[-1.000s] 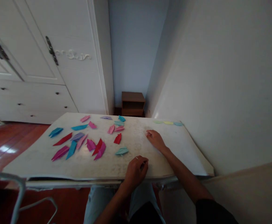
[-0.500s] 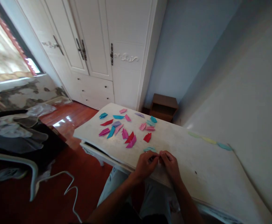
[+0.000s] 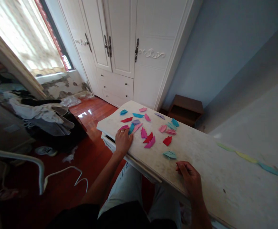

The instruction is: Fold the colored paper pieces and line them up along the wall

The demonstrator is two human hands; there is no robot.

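My left hand (image 3: pixel 123 140) reaches to the front left of the table, fingers stretched out and at the lower end of a blue folded paper piece (image 3: pixel 131 128). It partly covers a magenta folded paper piece (image 3: pixel 124 127). Whether it grips either one is not clear. My right hand (image 3: pixel 189 174) rests by the table's front edge with its fingers curled together; what they hold, if anything, is hidden. Just beyond it lies a pale teal folded paper piece (image 3: pixel 169 155). A red folded paper piece (image 3: pixel 167 141) lies farther back.
Several other folded papers, such as a pink one (image 3: pixel 162 128), are spread over the white table (image 3: pixel 196 146). A coloured paper strip (image 3: pixel 246 156) lies along the wall side. Behind stand a white wardrobe (image 3: pixel 119 38) and a brown cabinet (image 3: pixel 187 105). Clothes (image 3: pixel 45 114) are piled at left.
My hands were together at the front edge and have come apart. The left has moved left to the blue and magenta papers; the right stays near the edge. The camera view has turned left.
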